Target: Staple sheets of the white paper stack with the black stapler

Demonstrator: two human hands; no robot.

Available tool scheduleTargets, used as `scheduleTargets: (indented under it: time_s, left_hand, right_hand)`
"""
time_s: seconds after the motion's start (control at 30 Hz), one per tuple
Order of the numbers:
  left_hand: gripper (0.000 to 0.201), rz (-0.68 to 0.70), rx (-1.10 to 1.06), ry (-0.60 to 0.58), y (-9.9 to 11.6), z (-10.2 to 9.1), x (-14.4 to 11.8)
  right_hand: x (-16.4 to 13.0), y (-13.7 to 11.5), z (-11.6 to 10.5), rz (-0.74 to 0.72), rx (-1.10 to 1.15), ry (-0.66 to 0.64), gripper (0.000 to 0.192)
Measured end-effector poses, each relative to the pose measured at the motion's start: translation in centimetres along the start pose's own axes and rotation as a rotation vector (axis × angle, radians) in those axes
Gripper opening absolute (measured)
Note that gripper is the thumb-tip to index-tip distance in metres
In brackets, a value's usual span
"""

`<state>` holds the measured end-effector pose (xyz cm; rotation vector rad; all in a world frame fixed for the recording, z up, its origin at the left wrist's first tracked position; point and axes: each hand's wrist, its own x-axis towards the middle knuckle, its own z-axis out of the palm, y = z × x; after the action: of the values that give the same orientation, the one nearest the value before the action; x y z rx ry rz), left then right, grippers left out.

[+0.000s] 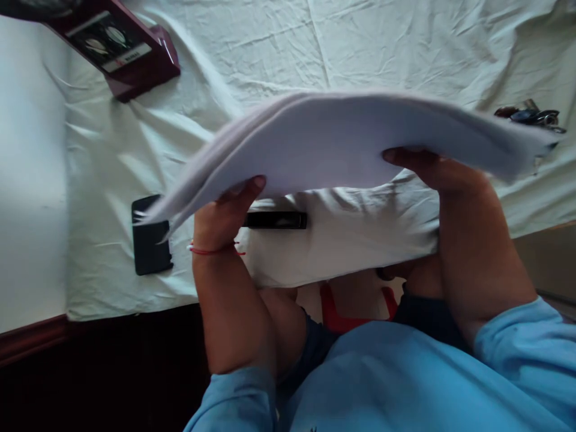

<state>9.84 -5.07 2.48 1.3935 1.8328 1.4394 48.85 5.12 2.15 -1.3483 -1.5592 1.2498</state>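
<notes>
A stack of white paper sheets point(324, 141) is held up over the cloth-covered table, bowed upward in the middle with its ends drooping. My left hand point(225, 213) grips its near edge at the left, thumb on top and fingers hidden beneath. On the right, my right hand point(443, 168) grips the same stack, also with the thumb on top. The sheets fan slightly apart at the left end, and both ends are blurred. Below the paper, close to my left hand, lies a black oblong object point(276, 220), partly hidden by that hand.
A dark phone-like object point(152, 240) lies at the left, partly under the paper's corner. A dark red box-shaped stand point(139, 66) is at the back left. Keys and small items point(535, 117) lie at the far right. The pale tablecloth point(360, 48) is wrinkled.
</notes>
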Motion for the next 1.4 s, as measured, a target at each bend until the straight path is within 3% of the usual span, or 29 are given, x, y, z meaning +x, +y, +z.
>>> scheduleTargets:
  time_s: [0.1,0.2,0.27,0.37,0.5,0.6,0.67,0.8,0.87,0.97,1.13,1.4]
  left_hand:
    - [0.046,-0.010,-0.081,0.007,0.0,0.3,-0.1]
    - [0.041,-0.014,-0.014,-0.110,-0.2,0.7,0.3]
    - [0.037,-0.035,-0.025,-0.170,-0.3,0.9,0.6]
    - [0.031,-0.125,-0.089,-0.159,-0.5,0.9,0.9]
    - [0.030,-0.175,-0.081,-0.147,-1.0,0.7,0.8]
    - [0.036,-0.158,-0.065,-0.181,-0.5,0.3,0.3]
    - [0.042,-0.116,-0.057,-0.259,0.5,-0.1,-0.2]
    - [0.051,0.046,0.035,-0.610,2.7,-1.4,-1.3]
    - [0.045,0.092,0.121,-0.706,3.2,-2.0,-1.7]
    - [0.029,0.052,0.234,-0.642,3.1,-2.6,-2.0]
    - [0.027,-0.049,0.289,-0.469,2.7,-2.8,-2.0]
    - [0.026,-0.066,0.224,-0.430,1.9,-2.9,-1.8]
  right_hand:
    - [0.1,0.3,0.3,-0.058,-0.033,0.051,0.060]
    - [0.3,0.5,0.7,-0.057,0.046,0.075,0.073]
    - [0.4,0.5,0.8,-0.061,0.151,0.057,0.065]
    - [0.7,0.2,0.7,0.013,0.284,0.012,0.050]
    - [1.0,-0.2,0.4,0.230,0.232,0.084,0.041]
    - [1.2,-0.4,0.3,0.299,0.203,0.133,0.039]
    - [1.2,-0.6,0.2,0.312,0.219,0.155,0.041]
    - [1.3,-0.7,0.1,0.303,0.236,0.182,0.041]
    - [1.4,-0.8,0.0,0.297,0.240,0.181,0.040]
    - [1.3,-1.0,0.2,0.310,0.212,0.163,0.040]
    - [1.4,-1.0,0.8,0.329,0.216,0.117,0.040]
    - [1.6,-0.3,0.2,0.336,0.163,0.132,0.043]
